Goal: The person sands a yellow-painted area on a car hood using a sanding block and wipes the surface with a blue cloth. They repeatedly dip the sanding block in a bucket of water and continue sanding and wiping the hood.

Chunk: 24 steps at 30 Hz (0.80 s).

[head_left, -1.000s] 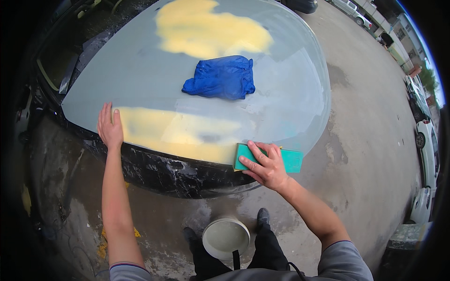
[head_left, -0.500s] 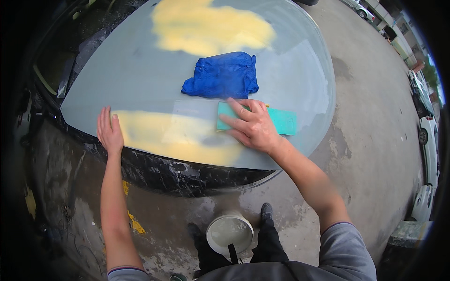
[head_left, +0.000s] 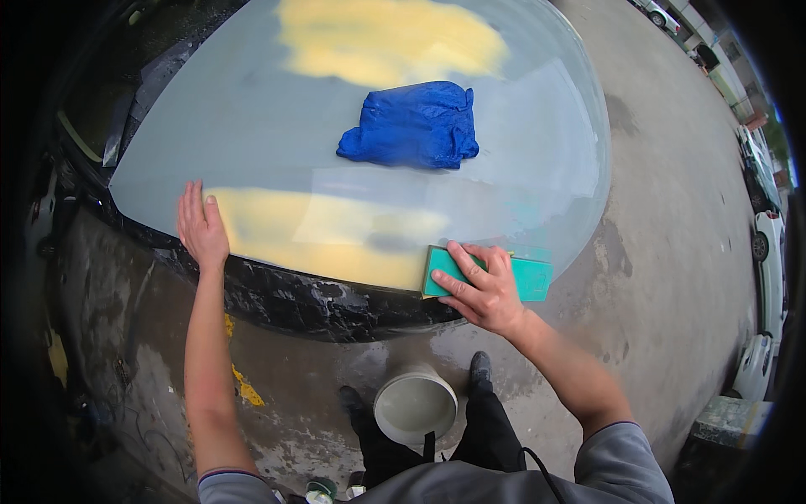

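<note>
A grey car hood (head_left: 269,126) with yellow sanded-looking patches stretches out before me. My right hand (head_left: 485,290) grips a green sanding block (head_left: 534,275) from above, thumb and fingers around its sides. The block lies on the hood's near edge, at the right end of the near yellow patch (head_left: 336,239). My left hand (head_left: 202,227) rests flat on the hood's near left edge, fingers stretched out and holding nothing. Farther in, a folded wet blue cloth (head_left: 411,126) lies on the hood.
On the floor between my feet stands a white bucket (head_left: 416,407) of cloudy liquid. Small cans (head_left: 321,490) sit near my left foot. The car's black front fender (head_left: 311,307) runs below the hood edge. Parked cars (head_left: 766,252) line the far right.
My right hand has slid the sanding block toward me and slightly right, from beside the cloth to the hood's near edge. My left hand stays on the hood.
</note>
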Available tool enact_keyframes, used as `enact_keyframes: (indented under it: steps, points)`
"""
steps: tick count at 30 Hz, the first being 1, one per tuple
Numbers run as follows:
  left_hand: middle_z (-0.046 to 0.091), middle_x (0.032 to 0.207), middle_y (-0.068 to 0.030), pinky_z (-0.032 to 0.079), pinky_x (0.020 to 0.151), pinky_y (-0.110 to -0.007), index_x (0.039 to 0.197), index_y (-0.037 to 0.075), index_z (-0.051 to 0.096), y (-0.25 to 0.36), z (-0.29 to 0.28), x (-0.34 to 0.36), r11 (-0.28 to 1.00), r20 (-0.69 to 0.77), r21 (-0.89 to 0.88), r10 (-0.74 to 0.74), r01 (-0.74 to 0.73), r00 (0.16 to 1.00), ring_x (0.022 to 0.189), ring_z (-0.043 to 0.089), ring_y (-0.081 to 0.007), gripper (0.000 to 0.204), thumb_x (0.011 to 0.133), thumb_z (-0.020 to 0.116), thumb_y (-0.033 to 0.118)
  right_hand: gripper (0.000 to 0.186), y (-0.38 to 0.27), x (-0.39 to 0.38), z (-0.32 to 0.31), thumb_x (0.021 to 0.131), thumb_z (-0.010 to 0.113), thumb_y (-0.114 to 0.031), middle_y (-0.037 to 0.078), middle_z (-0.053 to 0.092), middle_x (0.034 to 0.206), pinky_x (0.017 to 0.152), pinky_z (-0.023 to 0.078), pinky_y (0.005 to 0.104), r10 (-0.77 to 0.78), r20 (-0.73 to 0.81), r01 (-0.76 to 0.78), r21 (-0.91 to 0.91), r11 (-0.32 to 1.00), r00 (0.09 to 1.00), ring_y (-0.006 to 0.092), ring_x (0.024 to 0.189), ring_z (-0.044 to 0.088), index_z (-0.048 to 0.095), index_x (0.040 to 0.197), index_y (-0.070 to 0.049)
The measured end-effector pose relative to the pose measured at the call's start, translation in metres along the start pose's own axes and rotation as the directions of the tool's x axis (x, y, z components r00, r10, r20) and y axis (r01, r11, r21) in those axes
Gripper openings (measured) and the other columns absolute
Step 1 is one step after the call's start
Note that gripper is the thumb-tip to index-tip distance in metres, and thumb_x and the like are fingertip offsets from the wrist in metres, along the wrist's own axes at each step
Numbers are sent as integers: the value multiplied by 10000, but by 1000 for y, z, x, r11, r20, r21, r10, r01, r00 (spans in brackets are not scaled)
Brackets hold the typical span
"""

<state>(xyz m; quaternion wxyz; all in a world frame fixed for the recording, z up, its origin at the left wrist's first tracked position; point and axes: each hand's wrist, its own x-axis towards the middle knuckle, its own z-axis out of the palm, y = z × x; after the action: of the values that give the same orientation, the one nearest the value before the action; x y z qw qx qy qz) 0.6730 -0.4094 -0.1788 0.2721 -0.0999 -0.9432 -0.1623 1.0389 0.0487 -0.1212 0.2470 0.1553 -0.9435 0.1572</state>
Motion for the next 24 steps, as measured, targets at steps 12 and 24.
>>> enact_keyframes:
  steps: [12, 24]
  points:
    - [582, 1648, -214, 405, 1306, -513, 1585, 80, 623, 6, -9, 16, 989, -33, -53, 139, -141, 990, 1579, 501, -411, 493, 1133, 603, 277, 616, 0, 48, 11, 800, 958, -277, 143, 668, 1585, 1008, 514, 548, -79, 38, 79, -15, 997, 996, 367, 1271, 641, 807, 1395, -232]
    - [650, 1526, -170, 482, 1224, -511, 1449, 89, 685, -4, -9, 42, 986, -108, -161, 18, -35, 994, 1457, 593, -408, 412, 1064, 694, 236, 659, 9, 105, 20, 777, 957, -259, 171, 674, 1588, 1010, 515, 523, -99, 58, 100, -31, 994, 993, 378, 1245, 663, 809, 1415, -195]
